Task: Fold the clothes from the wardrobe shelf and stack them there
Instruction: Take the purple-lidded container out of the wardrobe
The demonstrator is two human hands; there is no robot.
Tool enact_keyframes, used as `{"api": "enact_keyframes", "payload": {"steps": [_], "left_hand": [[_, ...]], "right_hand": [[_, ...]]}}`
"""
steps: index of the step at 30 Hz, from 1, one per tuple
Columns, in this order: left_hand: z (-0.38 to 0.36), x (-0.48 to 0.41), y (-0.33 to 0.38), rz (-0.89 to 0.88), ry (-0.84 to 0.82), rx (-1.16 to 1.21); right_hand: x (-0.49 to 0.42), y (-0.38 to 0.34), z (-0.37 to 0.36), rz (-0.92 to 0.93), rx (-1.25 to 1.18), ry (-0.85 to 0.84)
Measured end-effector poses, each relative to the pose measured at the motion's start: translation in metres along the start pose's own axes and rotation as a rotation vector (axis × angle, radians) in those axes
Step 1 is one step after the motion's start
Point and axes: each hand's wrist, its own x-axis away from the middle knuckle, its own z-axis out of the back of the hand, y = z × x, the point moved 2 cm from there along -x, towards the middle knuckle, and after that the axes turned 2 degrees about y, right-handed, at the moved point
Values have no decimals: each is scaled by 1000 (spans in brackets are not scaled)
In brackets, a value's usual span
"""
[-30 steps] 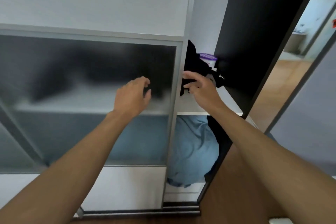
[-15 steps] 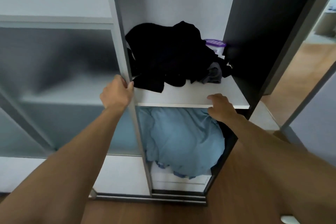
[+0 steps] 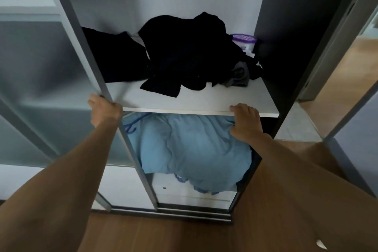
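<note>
Grips the metal edge of the sliding door (image 3: pixel 90 47) with the left hand (image 3: pixel 105 109), fingers wrapped round the frame right at the front left corner of the shelf (image 3: pixel 204 100). Hooks the right hand (image 3: pixel 246 121) over the shelf's front edge toward the right corner, fingers curled on the lip. No cloth in either hand.

Across the back half of the shelf, from behind the door frame at the left to near the right wall: a heap of black clothes (image 3: pixel 184 55), unfolded, with one flap spilling toward the middle of the front edge. Tucked against the heap's right side, a grey garment (image 3: pixel 239 75). Behind that, in the back right corner and touching the heap, a purple-lidded tub (image 3: pixel 244 40). Below the shelf, light blue bedding (image 3: pixel 190 145) bulging out of the lower compartment, with a blue hanger (image 3: pixel 133 125) at its upper left.

By the look of it: wardrobe open, no garment lifted, folding not begun.

Risks from here:
- Dragging the whole tangle forward in one pull and toppling the tub, given the cloth lying against it.
- Pulling the grey piece out along with a black one, hard to separate by eye in so dark a heap.
- Letting a loose garment slide over the front edge onto the bedding below.
- Pinching the left fingers through a rebound of the door.

Safer to lift a single piece from the top of the heap, away from the tub.
</note>
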Motion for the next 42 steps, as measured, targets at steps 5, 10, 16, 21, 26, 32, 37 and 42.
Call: {"api": "enact_keyframes", "payload": {"steps": [5,10,16,21,26,32,37,42], "left_hand": [[-27,28,-13,105,-25,123],[-77,80,12,-289,-270,301],[-118,84,109,-747,-472,345],[-169,49,195,-944,-687,343],[-225,5,300,-970,-794,337],[-307,-29,413,-1209,-666,-49],[-371,-57,465,-735,-849,224],[-424,-86,450,-423,-835,390]], "right_hand": [[-2,-2,5,15,70,-1],[-4,0,4,23,73,25],[-24,8,11,0,-47,36],[-66,16,37,-82,-171,-190],[-135,22,78,-201,-343,-166],[-225,53,122,-470,-591,246],[-302,64,129,-743,-996,425],[-377,72,111,-879,-1140,459]]}}
